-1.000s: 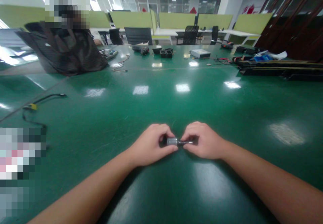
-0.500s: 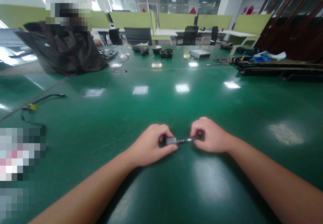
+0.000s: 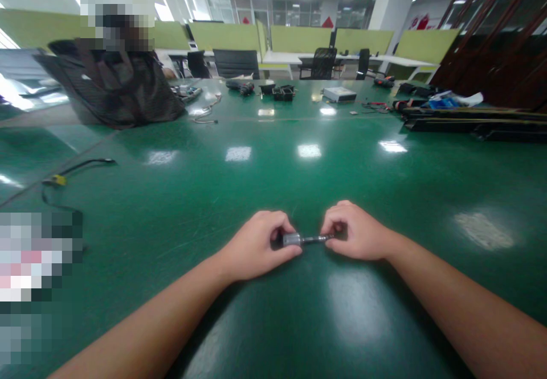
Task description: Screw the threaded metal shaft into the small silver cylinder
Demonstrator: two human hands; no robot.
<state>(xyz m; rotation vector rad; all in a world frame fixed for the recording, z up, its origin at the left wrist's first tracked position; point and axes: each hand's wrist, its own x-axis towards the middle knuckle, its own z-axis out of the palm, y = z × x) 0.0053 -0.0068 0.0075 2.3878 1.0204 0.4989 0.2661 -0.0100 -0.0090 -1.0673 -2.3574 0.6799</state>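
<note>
My left hand (image 3: 260,248) is closed around a small silver metal cylinder (image 3: 292,239), thumb in front and fingers behind. A thin metal shaft (image 3: 311,239) sticks out of the cylinder's right end and lies about level. The thumb and fingers of my right hand (image 3: 356,231) pinch the shaft's far end, which is partly hidden between them. Both hands are low over the green tabletop (image 3: 273,185), near its front.
A dark bag (image 3: 128,88) stands at the back left, and a black cable (image 3: 85,165) with a yellow piece lies nearer. Along the back are black parts (image 3: 282,91) and a flat silver box (image 3: 339,93). Long black panels (image 3: 470,119) are stacked at the right.
My right fingertips are slightly closer to the cylinder along the shaft. Both hands keep their grips. The whole view has shifted a little.
</note>
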